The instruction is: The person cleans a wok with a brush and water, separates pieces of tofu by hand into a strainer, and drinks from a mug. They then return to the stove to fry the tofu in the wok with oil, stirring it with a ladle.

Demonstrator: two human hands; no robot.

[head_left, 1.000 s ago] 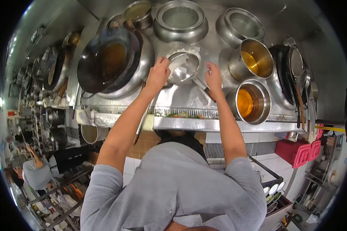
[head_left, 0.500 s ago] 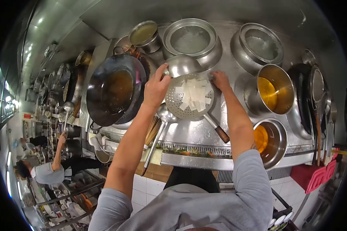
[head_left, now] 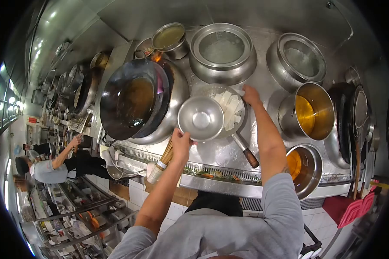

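My left hand (head_left: 182, 143) is closed on the near left rim of an empty steel bowl (head_left: 201, 118), which overlaps the left part of a perforated strainer (head_left: 240, 125). White flat slices (head_left: 230, 105) lie in the strainer, and its wooden-ended handle (head_left: 245, 153) points toward me. At the strainer's far right edge is my right hand (head_left: 250, 94), fingers bent; whether it grips the rim is hidden. To the left, a dark wok (head_left: 129, 99) holds a little brown liquid.
Two round steel pots (head_left: 222, 71) (head_left: 296, 64) with cloudy liquid stand at the back. Two pots of orange oil (head_left: 307, 112) (head_left: 304, 170) are at right. Flame shows behind the wok. A bamboo brush (head_left: 160, 166) lies at the front edge. Another person (head_left: 52, 170) works far left.
The steel bowl has turned open side up and come nearer in my left hand. The ladle that lay left of the strainer no longer shows. My right hand remains by the strainer's edge.
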